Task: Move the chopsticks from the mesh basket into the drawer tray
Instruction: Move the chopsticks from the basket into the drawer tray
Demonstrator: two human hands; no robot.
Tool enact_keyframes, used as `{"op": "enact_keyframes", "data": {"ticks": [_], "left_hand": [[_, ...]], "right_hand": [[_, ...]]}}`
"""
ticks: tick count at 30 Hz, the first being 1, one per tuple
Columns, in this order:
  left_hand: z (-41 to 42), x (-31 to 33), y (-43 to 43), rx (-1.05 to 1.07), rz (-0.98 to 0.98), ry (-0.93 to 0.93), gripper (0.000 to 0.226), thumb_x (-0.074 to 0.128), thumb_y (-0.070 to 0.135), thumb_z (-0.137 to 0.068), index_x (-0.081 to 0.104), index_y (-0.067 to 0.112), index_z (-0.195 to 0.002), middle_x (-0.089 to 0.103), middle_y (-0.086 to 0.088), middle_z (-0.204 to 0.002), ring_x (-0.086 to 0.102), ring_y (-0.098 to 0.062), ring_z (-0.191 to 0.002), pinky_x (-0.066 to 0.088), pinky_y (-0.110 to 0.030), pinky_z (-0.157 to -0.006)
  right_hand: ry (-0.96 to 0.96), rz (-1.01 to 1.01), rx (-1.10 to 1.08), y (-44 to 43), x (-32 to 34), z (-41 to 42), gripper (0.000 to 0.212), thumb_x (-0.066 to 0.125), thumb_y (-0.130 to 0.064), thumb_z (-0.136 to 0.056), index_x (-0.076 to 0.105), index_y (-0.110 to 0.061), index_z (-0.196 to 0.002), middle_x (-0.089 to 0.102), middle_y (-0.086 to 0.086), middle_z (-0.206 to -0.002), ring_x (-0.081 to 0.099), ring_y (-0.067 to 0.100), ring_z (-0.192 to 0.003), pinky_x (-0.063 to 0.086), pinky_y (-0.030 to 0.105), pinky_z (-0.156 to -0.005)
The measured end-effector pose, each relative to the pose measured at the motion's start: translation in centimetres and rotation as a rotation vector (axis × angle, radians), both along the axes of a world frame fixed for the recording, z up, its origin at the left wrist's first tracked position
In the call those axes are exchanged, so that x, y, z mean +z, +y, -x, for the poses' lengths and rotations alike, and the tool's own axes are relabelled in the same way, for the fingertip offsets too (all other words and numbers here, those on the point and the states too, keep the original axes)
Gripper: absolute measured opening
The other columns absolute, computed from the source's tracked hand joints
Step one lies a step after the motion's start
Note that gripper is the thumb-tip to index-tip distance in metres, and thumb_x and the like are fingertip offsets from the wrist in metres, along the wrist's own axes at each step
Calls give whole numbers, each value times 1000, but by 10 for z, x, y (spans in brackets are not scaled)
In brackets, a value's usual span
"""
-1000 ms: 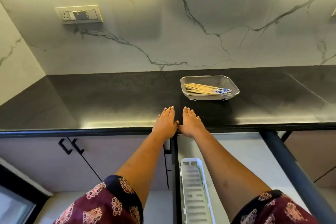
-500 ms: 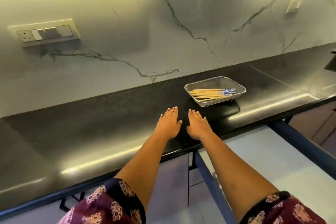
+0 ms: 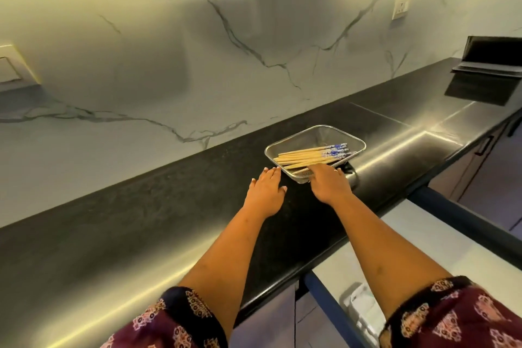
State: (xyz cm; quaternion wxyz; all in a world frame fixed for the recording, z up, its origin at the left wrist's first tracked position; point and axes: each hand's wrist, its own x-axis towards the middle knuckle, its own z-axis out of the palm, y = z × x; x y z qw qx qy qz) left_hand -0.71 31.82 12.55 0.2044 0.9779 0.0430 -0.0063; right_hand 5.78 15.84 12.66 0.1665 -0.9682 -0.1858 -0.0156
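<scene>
Nearest the camera, two patterned maroon sleeves [image 3: 175, 322] end above the elbows, and both bare forearms reach forward over the dark tabletop [image 3: 118, 223]. Below its front edge, on the right, an open drawer [image 3: 440, 240] shows a pale floor, with a white tray [image 3: 360, 302] blurred at its near end.

The left hand [image 3: 265, 188] lies palm down on the tabletop, fingers straight and together, released and holding nothing, its fingertips just beside the near left corner of the mesh basket [image 3: 316, 137].

The right hand [image 3: 329, 182] stretches further, palm down, over the basket's near rim. Its fingers curl down into the basket at the chopsticks [image 3: 308, 157], but whether they have closed on any cannot be told.

The chopsticks lie bundled inside the basket, blue-patterned ends pointing right. Beyond, a veined marble wall [image 3: 169, 65] rises, and a laptop [image 3: 491, 58] sits far right.
</scene>
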Motion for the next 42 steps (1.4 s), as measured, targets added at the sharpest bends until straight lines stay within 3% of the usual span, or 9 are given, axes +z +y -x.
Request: {"op": "enact_keyframes", "data": {"ticks": [6,9,12,16,20,26,31,37,42], "left_hand": [[-55,-2,14,-27,70,-29,45,40,28,-98,35,24,-142,35,-2,-151,23,-22,-143,12,-56,-114],[-79,1,20,-18,126,-36,35,42,27,-96,52,26,-130,54,-3,-136,48,-25,-125,24,-56,-113],[-92,0,27,-16,187,-8,29,47,25,-94,62,25,-119,65,-3,-119,59,-23,-108,37,-49,-106],[-109,-7,36,11,195,31,28,49,20,-93,64,25,-115,66,-4,-114,61,-19,-97,50,-36,-92],[-138,-10,40,21,205,40,26,51,22,-91,64,26,-114,65,-3,-116,61,-17,-95,50,-31,-85],[-160,-20,36,-17,149,78,27,49,19,-92,65,26,-112,62,0,-123,59,-18,-108,48,-36,-96],[-165,-29,36,2,131,56,29,47,16,-90,66,27,-110,63,0,-121,60,-19,-103,47,-37,-94],[-165,-30,40,24,151,6,31,48,14,-90,66,26,-112,63,1,-122,60,-18,-104,47,-36,-96],[-162,-31,42,42,200,-29,31,48,12,-91,65,25,-112,62,-1,-122,60,-18,-102,47,-35,-96]], "right_hand": [[-21,10,-57,-9,0,-68,38,43,-15,-95,52,-17,-131,55,9,-134,52,30,-121,39,42,-102],[-5,31,-62,-5,2,-100,39,47,-14,-93,52,-19,-132,55,8,-135,52,29,-121,41,42,-101],[104,119,-27,3,-3,-117,40,51,-13,-91,53,-23,-130,57,9,-131,55,29,-118,44,42,-99],[189,294,55,17,-15,-132,45,52,-11,-91,49,-28,-132,54,7,-132,53,28,-119,44,43,-99],[131,309,57,27,-33,-148,40,51,-10,-90,46,-23,-128,50,8,-129,52,29,-117,41,47,-96],[47,317,76,35,-50,-164,31,53,-8,-87,50,-18,-116,52,8,-119,55,29,-108,43,46,-89],[-36,301,108,38,-58,-173,22,48,-11,-91,55,-17,-110,58,8,-113,57,28,-103,44,43,-86],[-68,331,173,38,-58,-175,22,45,-12,-94,51,-16,-114,55,9,-113,57,27,-100,48,41,-77],[-25,418,223,33,-55,-173,26,47,-14,-94,49,-17,-119,54,9,-119,56,27,-106,46,43,-84]]}}
